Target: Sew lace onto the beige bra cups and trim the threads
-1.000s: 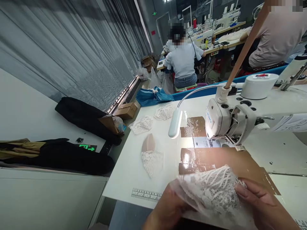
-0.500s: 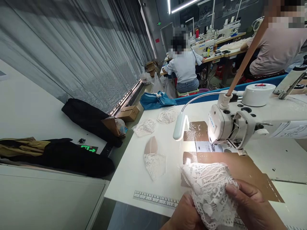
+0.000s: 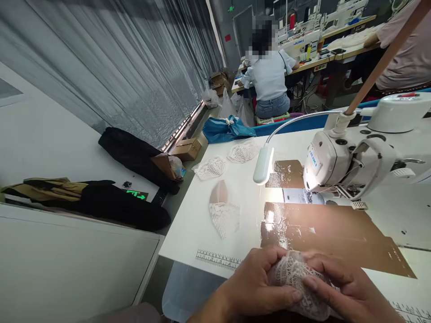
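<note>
A bunched piece of white lace fabric [image 3: 298, 280] is gripped between both my hands at the table's front edge. My left hand [image 3: 257, 285] is closed on its left side, thumb on top. From the right, my right hand [image 3: 340, 287] pinches it with thumb and fingers. Beyond them stands a white sewing machine [image 3: 328, 161] with its needle area lit. To the left lies a lace and beige cup-shaped piece [image 3: 225, 210]. Farther back rest two more lace pieces, a left one [image 3: 211, 168] and a right one [image 3: 243, 151].
Brown tape-covered board [image 3: 323, 229] surrounds the needle plate. A lamp [image 3: 264, 165] on a bent neck hangs left of the machine head. A printed ruler [image 3: 218, 259] runs along the front edge. Behind the table are a blue bag [image 3: 227, 129] and a seated person [image 3: 269, 78].
The lace fabric, earlier spread out above the board, is now bunched lower and nearer to me. Both hands have closed in around it. The whole view has shifted slightly.
</note>
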`<action>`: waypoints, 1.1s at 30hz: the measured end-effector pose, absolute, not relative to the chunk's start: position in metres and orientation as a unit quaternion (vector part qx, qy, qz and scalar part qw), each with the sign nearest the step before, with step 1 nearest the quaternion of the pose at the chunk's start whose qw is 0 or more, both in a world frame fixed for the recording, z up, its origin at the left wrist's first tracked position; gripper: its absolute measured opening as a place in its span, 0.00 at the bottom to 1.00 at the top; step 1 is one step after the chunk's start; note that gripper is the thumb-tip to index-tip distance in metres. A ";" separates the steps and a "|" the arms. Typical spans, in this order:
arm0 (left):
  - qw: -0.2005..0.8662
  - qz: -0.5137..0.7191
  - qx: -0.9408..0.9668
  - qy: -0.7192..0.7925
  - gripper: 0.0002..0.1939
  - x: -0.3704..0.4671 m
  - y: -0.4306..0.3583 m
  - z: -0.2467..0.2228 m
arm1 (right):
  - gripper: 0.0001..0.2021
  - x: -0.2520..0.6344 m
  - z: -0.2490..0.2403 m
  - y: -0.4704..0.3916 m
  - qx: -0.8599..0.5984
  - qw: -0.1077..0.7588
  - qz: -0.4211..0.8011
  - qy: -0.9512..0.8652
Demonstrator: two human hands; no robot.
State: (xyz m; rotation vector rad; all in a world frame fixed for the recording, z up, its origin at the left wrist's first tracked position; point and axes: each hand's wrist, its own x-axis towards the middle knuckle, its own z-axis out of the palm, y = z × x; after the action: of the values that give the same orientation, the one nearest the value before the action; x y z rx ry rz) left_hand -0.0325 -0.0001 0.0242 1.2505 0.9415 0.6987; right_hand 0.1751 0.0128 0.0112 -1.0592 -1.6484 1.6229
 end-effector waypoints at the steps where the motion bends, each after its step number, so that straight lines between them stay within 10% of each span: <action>1: 0.649 0.315 0.558 0.410 0.23 -0.031 -0.003 0.021 | 0.17 0.175 0.011 0.013 -0.401 0.306 0.595 -0.626; 33: 0.578 0.297 0.633 0.421 0.19 -0.011 0.005 0.019 | 0.18 0.189 0.019 0.015 -0.460 0.262 0.593 -0.608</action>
State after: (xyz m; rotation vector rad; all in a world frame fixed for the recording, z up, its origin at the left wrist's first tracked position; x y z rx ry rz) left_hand -0.0114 0.0052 0.0194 1.4801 0.9855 0.6954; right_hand 0.1889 0.0148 0.0194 -1.2441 -1.6444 1.6037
